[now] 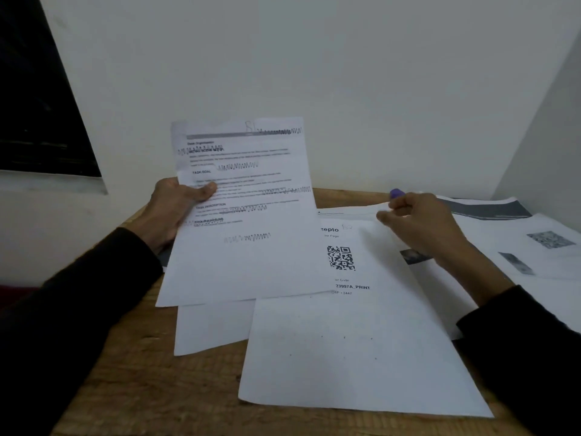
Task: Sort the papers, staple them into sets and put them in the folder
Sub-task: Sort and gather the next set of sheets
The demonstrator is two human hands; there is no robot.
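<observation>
Papers [355,341] lie spread over the wooden table's [132,388] right side, reaching its back edge. Left hand [171,209] grips a tilted printed sheet [245,215] by its left edge, thumb on top. Right hand [418,225], fingers curled, pinches a small purple object [396,193] above the sheets near the back edge.

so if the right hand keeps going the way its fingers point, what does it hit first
Probably the upright printed sheet held by the left hand; the right hand points left above the QR-code page, though depth is unclear.

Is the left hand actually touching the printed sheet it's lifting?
Touching. The head view shows the left hand gripping the printed sheet, thumb pressed across its front at the left edge.
</observation>
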